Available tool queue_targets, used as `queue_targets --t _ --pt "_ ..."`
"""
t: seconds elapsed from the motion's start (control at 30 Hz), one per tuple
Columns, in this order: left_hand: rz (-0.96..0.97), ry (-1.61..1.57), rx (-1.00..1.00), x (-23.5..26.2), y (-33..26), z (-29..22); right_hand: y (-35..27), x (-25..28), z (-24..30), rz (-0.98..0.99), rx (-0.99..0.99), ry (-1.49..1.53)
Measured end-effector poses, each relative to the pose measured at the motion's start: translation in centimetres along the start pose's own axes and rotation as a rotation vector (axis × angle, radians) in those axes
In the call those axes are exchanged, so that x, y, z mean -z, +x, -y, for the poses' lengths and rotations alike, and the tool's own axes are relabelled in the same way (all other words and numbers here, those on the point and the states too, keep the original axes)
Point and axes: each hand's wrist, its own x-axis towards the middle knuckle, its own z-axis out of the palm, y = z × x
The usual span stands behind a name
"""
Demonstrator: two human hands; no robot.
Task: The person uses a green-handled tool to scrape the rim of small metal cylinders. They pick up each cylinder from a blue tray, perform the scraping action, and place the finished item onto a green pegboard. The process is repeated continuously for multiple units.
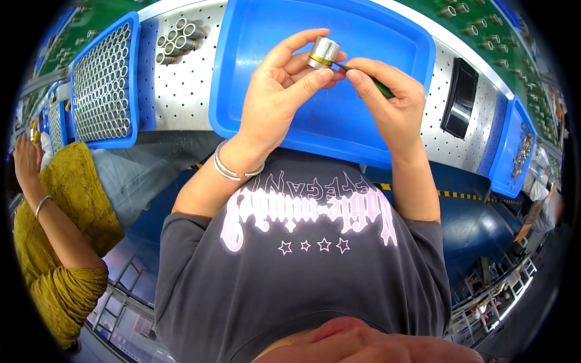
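So the left hand (284, 91) is wrapped around a short metal cylinder (325, 51), thumb on the near side and fingers curled over the top, holding it up over the big blue tray (242, 91) at about 12 o'clock in the view. The cylinder is shiny silver with a yellowish band round its lower end, and it sits right at the fingertips, not down in the palm. The right hand (387, 100) is pinched on a thin green tool (381, 88), with the tip poking at the cylinder's banded end from the 3 o'clock side; I can't tell what the tip is actually doing in there. My guess on handling: it's a stiff little metal part, light enough for a fingertip hold, but smooth and polished so probably slippery. Gripping it round the plain silver wall, away from the band, looks like the safe spot. Over at 10 o'clock there's a blue crate (106, 85) packed with rows of tubes standing on end, a few loose tubes (178, 39) lying on the perforated bench at 11, and a co-worker's yellow sleeve (66, 230) down at 8 o'clock.
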Motion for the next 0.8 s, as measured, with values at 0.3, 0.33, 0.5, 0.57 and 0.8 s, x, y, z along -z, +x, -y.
queue_targets --t 0.3,0.33,0.5,0.57,0.8 --pt "0.004 0.119 0.055 0.9 1.4 -0.3 0.2 1.5 -0.8 0.076 -0.197 0.208" --pt "0.030 0.179 0.076 1.2 2.3 -0.9 0.1 1.8 -0.6 0.078 -0.179 0.140" --pt "0.069 0.439 -0.043 2.7 9.9 -3.2 -0.6 3.9 -0.8 0.220 -0.002 -0.154" --pt "0.060 0.715 -0.215 4.2 15.0 -3.3 -0.3 5.1 -0.3 0.236 0.005 -0.187" --pt "-0.014 1.661 -0.622 6.1 26.1 -3.1 2.6 9.5 -2.7 -0.086 -0.006 -0.216"
